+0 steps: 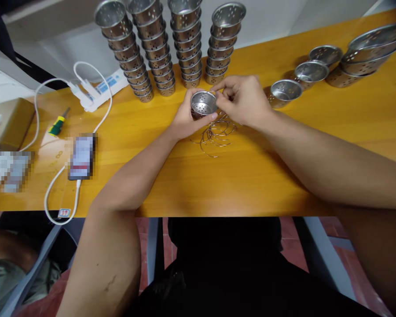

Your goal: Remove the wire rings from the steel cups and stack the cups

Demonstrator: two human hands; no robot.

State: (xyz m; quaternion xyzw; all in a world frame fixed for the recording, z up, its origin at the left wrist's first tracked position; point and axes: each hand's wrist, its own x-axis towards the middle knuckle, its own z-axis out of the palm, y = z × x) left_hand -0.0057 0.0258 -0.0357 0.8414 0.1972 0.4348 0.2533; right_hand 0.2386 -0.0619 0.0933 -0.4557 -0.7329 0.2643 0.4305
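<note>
Steel cup, perforated, sits cradled in the left hand, fingers wrapped round its wall so the open mouth faces up just above the worktop. The right hand meets it at the rim, fingertips pinched there, seemingly on a thin wire that is too fine to make out. Loose wire rings lie right beneath the hands, within easy reach. Four stacks of cups stand behind; single cups line up to the right.
</note>
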